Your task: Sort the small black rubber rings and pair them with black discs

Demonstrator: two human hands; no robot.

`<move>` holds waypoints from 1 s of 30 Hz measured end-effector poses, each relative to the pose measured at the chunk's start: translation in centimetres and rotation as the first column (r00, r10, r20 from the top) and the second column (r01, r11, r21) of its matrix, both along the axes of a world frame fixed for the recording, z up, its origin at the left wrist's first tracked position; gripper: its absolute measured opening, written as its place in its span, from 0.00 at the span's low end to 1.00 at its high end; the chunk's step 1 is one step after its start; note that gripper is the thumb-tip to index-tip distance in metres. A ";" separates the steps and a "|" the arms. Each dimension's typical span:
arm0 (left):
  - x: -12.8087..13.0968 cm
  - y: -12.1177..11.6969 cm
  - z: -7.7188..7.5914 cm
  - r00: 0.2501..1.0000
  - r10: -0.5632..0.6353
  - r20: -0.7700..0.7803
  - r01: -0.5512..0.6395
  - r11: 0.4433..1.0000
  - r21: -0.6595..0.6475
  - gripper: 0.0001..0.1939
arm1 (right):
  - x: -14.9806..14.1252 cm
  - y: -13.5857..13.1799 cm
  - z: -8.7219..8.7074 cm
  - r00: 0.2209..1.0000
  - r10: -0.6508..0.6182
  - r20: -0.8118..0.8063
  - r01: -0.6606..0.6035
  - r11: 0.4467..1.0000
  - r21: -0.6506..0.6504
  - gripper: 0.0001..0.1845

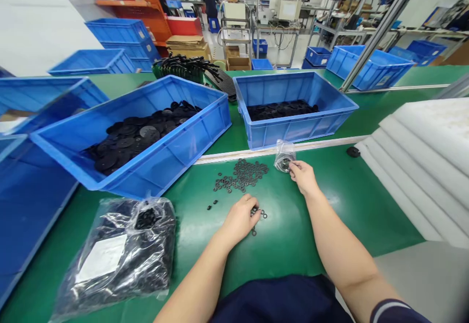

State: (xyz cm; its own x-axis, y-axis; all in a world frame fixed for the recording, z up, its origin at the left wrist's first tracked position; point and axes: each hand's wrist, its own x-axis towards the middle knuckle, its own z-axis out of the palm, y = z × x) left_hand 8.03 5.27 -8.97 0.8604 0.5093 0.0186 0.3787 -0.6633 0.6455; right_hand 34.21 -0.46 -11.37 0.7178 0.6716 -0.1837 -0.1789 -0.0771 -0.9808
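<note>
On the green tabletop my left hand (240, 218) is closed, thumb and fingers curled around small black ring washers (264, 215). A few more washers lie right beside its fingertips. My right hand (304, 177) pinches at the near side of a small clear plastic bag (284, 153), which has dark pieces in it. Whether the fingertips grip only the film or also a piece is hard to see. Beyond my left hand spreads a loose pile of black ring washers (249, 172). Two tiny black parts (212, 204) lie left of that pile.
A blue bin (198, 137) of black discs stands at left, another blue bin (293, 130) of black parts behind the small bag. A large clear bag (146, 269) of black parts lies front left. White foam sheets (414, 166) are stacked at right, near a black piece (353, 152).
</note>
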 end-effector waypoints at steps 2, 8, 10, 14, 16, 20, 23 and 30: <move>0.1 0.2 -0.1 1.000 0.010 0.017 -0.010 1.000 -0.004 0.06 | 0.6 -0.2 0.2 0.983 -0.003 -0.184 0.024 0.993 0.112 0.15; -3.3 -0.6 0.8 0.888 0.427 0.172 -0.459 0.843 0.281 0.24 | 1.5 -0.5 1.1 0.871 0.140 -0.470 -0.023 0.969 0.246 0.09; -5.4 -0.9 0.1 0.810 0.572 0.126 -0.572 0.727 0.379 0.36 | 1.4 -0.4 1.3 0.838 0.161 -0.522 -0.028 0.967 0.253 0.06; -6.8 -0.2 -2.2 0.811 0.582 -0.055 -0.502 0.741 0.447 0.48 | 0.7 -0.2 1.4 0.791 0.192 -0.581 -0.061 0.969 0.238 0.03; -5.4 0.8 -3.0 0.838 0.541 -0.073 -0.455 0.766 0.454 0.49 | 0.3 -0.3 1.4 0.790 0.205 -0.577 -0.082 0.969 0.233 0.04; -1.0 3.5 -2.8 0.851 0.525 -0.022 -0.463 0.769 0.441 0.48 | -0.6 -0.8 1.3 0.818 0.247 -0.519 -0.131 0.959 0.250 0.09; 0.6 4.5 -2.1 0.827 0.560 0.053 -0.526 0.736 0.426 0.45 | -1.3 -1.1 1.2 0.826 0.294 -0.480 -0.192 0.949 0.251 0.14; -1.5 0.9 -1.2 0.978 0.168 0.126 -0.199 0.936 0.291 0.18 | -2.4 -0.6 0.8 0.854 0.356 -0.378 -0.313 0.934 0.173 0.11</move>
State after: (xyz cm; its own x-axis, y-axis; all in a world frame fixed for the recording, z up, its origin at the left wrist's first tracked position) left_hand 6.52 6.12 -10.12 0.7386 0.6157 0.2745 0.4574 -0.7569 0.4668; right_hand 31.85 -1.04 -10.59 0.3270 0.8883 -0.3226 -0.5358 -0.1070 -0.8376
